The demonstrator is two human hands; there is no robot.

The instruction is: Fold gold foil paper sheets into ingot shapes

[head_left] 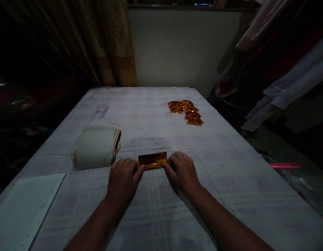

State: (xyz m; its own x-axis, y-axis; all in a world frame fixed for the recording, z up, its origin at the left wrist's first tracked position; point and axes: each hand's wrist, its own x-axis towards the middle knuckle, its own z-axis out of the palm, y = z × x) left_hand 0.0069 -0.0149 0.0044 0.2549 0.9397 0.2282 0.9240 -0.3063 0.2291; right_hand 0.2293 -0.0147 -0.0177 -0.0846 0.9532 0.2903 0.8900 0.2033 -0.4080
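Observation:
A small folded strip of shiny gold foil (152, 160) lies on the cloth-covered table (161, 209) in front of me. My left hand (123, 181) pinches its left end, fingers curled. My right hand (181, 170) pinches its right end the same way. Both hands rest on the cloth. To the left of the strip lies a stack of white-backed foil sheets (94, 147), their gold edges showing at the right side. Farther back on the right is a cluster of several folded gold foil pieces (187, 112).
A pale sheet or board (22, 209) lies at the table's near left corner. A curtain (109, 45) hangs behind the table, with a wall beside it. Hanging cloth (289, 87) and a pink object (284, 165) are off the right edge.

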